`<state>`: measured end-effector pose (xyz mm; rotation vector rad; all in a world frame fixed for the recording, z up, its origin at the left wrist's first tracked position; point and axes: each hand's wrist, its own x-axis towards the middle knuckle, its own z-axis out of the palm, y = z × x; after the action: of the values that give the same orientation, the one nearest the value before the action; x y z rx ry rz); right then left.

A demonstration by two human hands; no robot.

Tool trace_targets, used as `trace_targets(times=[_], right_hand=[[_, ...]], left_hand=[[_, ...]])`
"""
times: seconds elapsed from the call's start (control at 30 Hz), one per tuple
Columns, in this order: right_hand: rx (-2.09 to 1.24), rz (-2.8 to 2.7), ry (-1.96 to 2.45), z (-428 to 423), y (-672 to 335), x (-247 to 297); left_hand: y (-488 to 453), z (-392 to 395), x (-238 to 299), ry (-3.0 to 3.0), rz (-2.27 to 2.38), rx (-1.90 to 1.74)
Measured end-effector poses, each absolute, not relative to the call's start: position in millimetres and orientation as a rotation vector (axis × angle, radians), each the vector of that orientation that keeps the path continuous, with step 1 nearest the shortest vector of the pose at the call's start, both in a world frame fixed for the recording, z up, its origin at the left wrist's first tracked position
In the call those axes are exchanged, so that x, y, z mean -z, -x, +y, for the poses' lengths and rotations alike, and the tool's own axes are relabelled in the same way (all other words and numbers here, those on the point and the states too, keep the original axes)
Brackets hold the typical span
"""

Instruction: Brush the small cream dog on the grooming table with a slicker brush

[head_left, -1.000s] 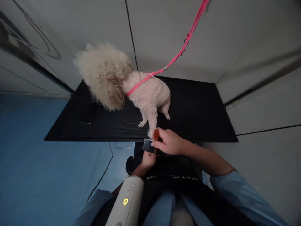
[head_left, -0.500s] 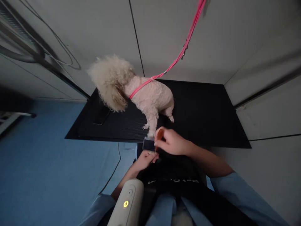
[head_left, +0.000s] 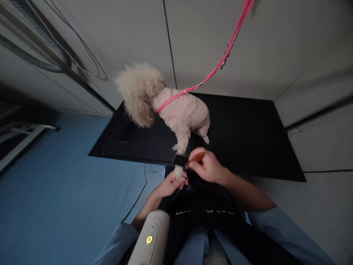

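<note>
A cream dog (head_left: 190,110) with close-clipped body hair and a fluffy head stands on a black table, its head turned to the left. My left hand (head_left: 168,185) is closed around its front paw (head_left: 179,172) at the table's near edge. In my right hand (head_left: 209,167) I grip the orange-brown handle of a slicker brush (head_left: 180,161). The dark, wide brush head lies across the lower front leg, just above the paw. Motion blurs the brush somewhat, and its bristles cannot be made out.
A pink leash (head_left: 217,68) runs from around the dog's neck and chest up to the top right. A dark flat phone-like object (head_left: 127,132) lies on the black tabletop (head_left: 248,136) at left. A grey hose (head_left: 35,60) and cables hang by the wall.
The brush head has gone from over the paw up onto the lower leg and tilted. The paw now shows in my left hand. The whole view has shifted slightly.
</note>
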<state>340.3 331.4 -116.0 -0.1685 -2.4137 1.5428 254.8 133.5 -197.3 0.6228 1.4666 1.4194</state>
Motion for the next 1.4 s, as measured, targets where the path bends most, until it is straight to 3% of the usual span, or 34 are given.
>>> trace_targets(times=[0.1,0.2,0.33,0.47,0.57,0.63,0.73,0.83,0.9,1.0,1.13,1.2,1.3,1.4], right_hand=[[-1.635,-2.406,0.144,329.9,-343.1,120.9],[-1.514,-2.232,0.322,328.6,-343.7,124.9],[-1.643,-2.379,0.082,325.7,-342.9,128.6],[-1.483,-2.207,0.306,327.0,-340.8,129.7],[-1.569,-2.404,0.056,327.3,-340.2,127.5],[-1.580,-2.386,0.126,328.6,-338.6,125.8],[-1.472,-2.225,0.313,331.4,-335.2,125.2],[-1.633,-2.369,0.069,331.0,-331.9,129.2],[-1.654,-2.305,0.146,329.7,-329.4,134.3],[-1.494,-2.014,0.406,326.2,-326.8,141.9],[-1.687,-2.018,0.184,319.9,-322.4,149.7],[-1.654,-1.884,0.293,320.0,-318.7,153.5],[-1.550,-1.733,0.351,320.0,-315.8,158.9],[-1.756,-1.870,0.134,315.1,-316.0,162.9]], left_hand=[[-254.7,132.2,198.0,-0.641,1.525,-1.401],[-254.6,130.4,200.1,-0.627,1.473,-1.438],[-253.3,127.2,202.6,-0.669,1.500,-1.394],[-251.8,125.3,203.1,-0.611,1.415,-1.413],[-252.0,124.4,205.1,-0.628,1.435,-1.368],[-252.4,123.6,207.9,-0.618,1.410,-1.374],[-250.9,120.7,212.9,-0.565,1.277,-1.403],[-245.8,113.8,216.7,-0.576,1.124,-1.338],[-242.8,108.2,218.4,-0.543,1.007,-1.345],[-244.3,101.7,223.4,-0.448,0.780,-1.452],[-257.6,92.7,242.7,-0.325,0.365,-1.529],[-264.1,85.2,256.9,-0.224,0.283,-1.623],[-268.3,72.1,277.0,-0.112,0.389,-1.719],[-267.3,60.7,290.1,-0.092,0.541,-1.704]])
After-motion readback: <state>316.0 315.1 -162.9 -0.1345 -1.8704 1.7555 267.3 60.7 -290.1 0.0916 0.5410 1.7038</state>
